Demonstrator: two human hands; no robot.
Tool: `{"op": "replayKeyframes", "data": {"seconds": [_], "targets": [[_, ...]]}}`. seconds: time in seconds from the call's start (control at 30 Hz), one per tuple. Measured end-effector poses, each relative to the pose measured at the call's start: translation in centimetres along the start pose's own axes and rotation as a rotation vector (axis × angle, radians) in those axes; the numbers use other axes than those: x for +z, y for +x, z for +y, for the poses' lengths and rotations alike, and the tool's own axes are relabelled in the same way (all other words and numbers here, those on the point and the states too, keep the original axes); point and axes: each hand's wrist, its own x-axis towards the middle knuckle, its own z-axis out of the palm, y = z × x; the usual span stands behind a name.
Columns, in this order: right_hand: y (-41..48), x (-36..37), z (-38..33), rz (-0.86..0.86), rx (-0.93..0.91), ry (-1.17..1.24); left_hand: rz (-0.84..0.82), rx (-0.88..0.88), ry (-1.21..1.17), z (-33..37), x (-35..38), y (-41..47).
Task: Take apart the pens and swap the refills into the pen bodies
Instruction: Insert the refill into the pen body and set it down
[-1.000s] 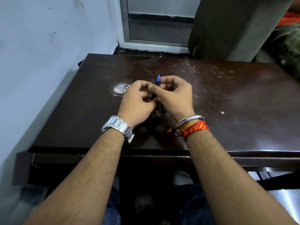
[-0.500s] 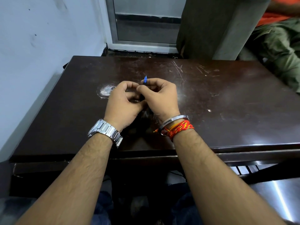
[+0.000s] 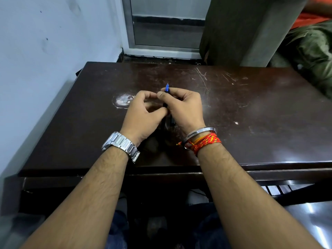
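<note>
A dark pen with a blue tip [image 3: 167, 88] stands nearly upright between my two hands, over the middle of the dark brown table [image 3: 251, 114]. My right hand [image 3: 185, 108] pinches the pen just below the blue tip with thumb and forefinger. My left hand [image 3: 143, 112] has its fingers curled against the pen's lower body; how it holds that part is hidden. The pen's lower end shows dark between the palms. No other pen is visible.
A white wall runs along the table's left side. A round pale worn patch [image 3: 123, 100] marks the tabletop left of my hands. A person in orange and green sits at the far right [image 3: 312, 47]. A dark pillar [image 3: 239, 29] stands behind the table.
My hands stay together on the pen with little motion. The camera view has shifted slightly, and the blue tip sticks out a bit more above my right fingers.
</note>
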Motion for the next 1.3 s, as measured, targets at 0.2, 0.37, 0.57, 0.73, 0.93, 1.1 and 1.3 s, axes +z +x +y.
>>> {"op": "replayKeyframes", "data": {"seconds": [0.2, 0.37, 0.57, 0.73, 0.93, 1.1, 1.3], "targets": [[-0.1, -0.1, 0.1, -0.032, -0.024, -0.015, -0.001, 0.029, 0.061, -0.2, -0.6, 0.2], [-0.2, -0.1, 0.0, -0.036, -0.037, -0.006, -0.022, 0.000, 0.036, 0.0, -0.3, 0.2], [-0.2, -0.2, 0.0, -0.032, -0.029, -0.009, 0.018, 0.026, 0.043, 0.0, -0.5, 0.1], [-0.2, -0.1, -0.1, -0.056, -0.025, 0.011, -0.028, 0.032, -0.004, 0.3, 0.0, 0.0], [-0.2, -0.1, 0.1, -0.055, -0.003, 0.011, 0.019, 0.044, 0.050, 0.1, -0.5, 0.1], [-0.2, -0.2, -0.2, -0.065, -0.009, -0.013, 0.069, 0.046, 0.107, 0.1, -0.8, 0.3], [1.3, -2.4, 0.1, 0.157, 0.134, -0.247, 0.123, 0.002, 0.120, -0.5, -1.3, 0.7]]}}
